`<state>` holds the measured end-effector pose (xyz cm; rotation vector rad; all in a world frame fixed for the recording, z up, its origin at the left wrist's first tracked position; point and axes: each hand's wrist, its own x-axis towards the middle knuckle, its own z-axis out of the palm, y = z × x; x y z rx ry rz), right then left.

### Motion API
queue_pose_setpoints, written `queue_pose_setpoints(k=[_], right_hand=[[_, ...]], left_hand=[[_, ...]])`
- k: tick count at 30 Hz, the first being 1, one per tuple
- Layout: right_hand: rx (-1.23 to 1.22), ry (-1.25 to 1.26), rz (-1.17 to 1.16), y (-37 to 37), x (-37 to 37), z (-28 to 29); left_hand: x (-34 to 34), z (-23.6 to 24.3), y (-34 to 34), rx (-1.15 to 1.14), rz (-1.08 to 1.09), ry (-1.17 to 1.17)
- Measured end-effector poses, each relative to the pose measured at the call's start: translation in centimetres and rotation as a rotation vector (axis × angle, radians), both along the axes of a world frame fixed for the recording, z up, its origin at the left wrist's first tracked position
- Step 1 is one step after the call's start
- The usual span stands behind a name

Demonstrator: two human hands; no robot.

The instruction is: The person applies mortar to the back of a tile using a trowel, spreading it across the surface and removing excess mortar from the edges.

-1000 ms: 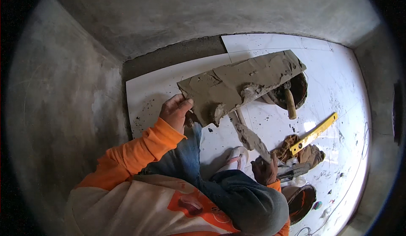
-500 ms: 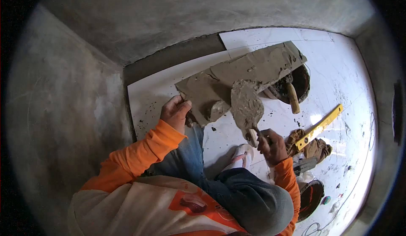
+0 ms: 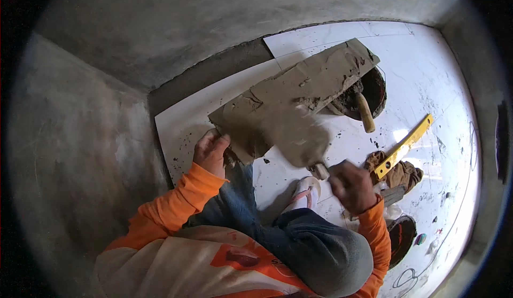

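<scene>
A long, narrow tile piece (image 3: 312, 76) slants across the middle, its upper face coated in wet grey mortar. My left hand (image 3: 211, 153) is closed on its near left corner, thumb on top. In my right hand (image 3: 352, 186), the fingers are wrapped round the handle of a trowel (image 3: 307, 140). Its mortar-covered blade is smeared by motion and lies over the tile's near edge; whether it touches cannot be told. The tile's far end overlaps a dark bucket (image 3: 380, 96) with mortar inside. A wooden handle (image 3: 365, 114) sticks out of that bucket.
White floor tiles (image 3: 417, 68) reach to grey walls, with a bare strip (image 3: 214, 73) along the back wall. On the right are a yellow spirit level (image 3: 403, 147), a brown cloth (image 3: 405, 176), a second bucket (image 3: 409, 244) and a thin cable (image 3: 449, 244). My sandalled foot (image 3: 304, 194) is close by.
The trowel blade has moved left and over the tile's near part, its mortar now blurred. My right hand has turned slightly. The left hand keeps its hold on the tile; the whole view has shifted a little.
</scene>
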<state>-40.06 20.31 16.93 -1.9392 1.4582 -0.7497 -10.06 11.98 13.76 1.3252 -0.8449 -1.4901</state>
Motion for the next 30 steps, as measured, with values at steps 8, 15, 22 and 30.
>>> queue_pose_setpoints(k=[8, 15, 22, 30], right_hand=[[0.078, 0.044, 0.092, -2.3, 0.5, 1.4], [0.334, 0.099, -0.141, -4.0, -3.7, 1.5], [0.301, 0.112, -0.312, -5.6, -5.8, 1.8], [0.231, 0.099, 0.298, -2.6, 0.2, 5.8]], left_hand=[[0.1, 0.1, 0.5, -0.025, 0.014, -0.087], [0.7, -1.8, 0.8, -0.052, -0.057, -0.069], [-0.2, -0.5, 1.6, -0.038, -0.039, -0.019], [0.0, -1.3, 1.8, -0.029, -0.035, -0.144]])
